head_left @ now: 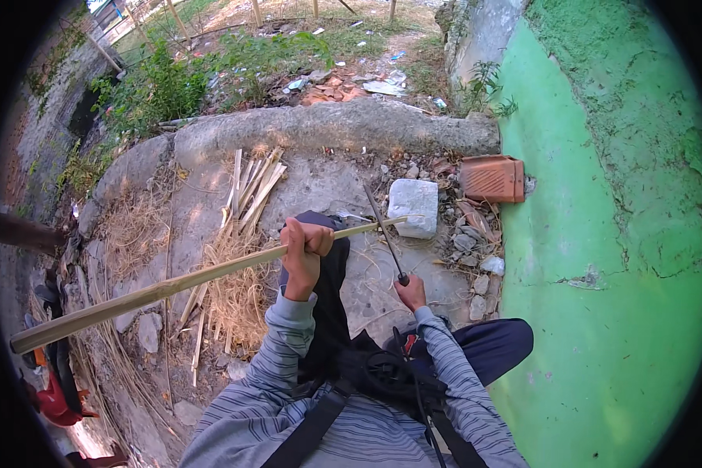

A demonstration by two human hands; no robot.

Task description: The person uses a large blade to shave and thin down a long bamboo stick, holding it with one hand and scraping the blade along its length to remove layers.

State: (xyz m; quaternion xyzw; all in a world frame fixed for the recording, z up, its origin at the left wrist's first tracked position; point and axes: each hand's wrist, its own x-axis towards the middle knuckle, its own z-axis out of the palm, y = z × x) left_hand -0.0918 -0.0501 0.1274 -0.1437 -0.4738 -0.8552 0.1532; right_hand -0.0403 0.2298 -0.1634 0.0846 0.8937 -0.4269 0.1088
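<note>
My left hand (303,253) is closed around a long bamboo stick (164,290), which runs from the lower left up to a thin end at the right. In my right hand (411,292) is the dark handle of a long narrow knife (390,246). Its blade points up and away from me and crosses the stick near the thin end. Just past that crossing, a whitish block (413,207) rests on the ground. Under and beyond my left forearm lies a heap of pale shavings (238,285), with several split bamboo strips (257,187) fanned out behind it.
A green wall (585,312) rises close on my right. At its foot are an orange clay tile (493,179) and stone rubble (468,242). A low concrete ledge (327,127) crosses ahead, with plants behind it. Something red (58,398) lies at lower left.
</note>
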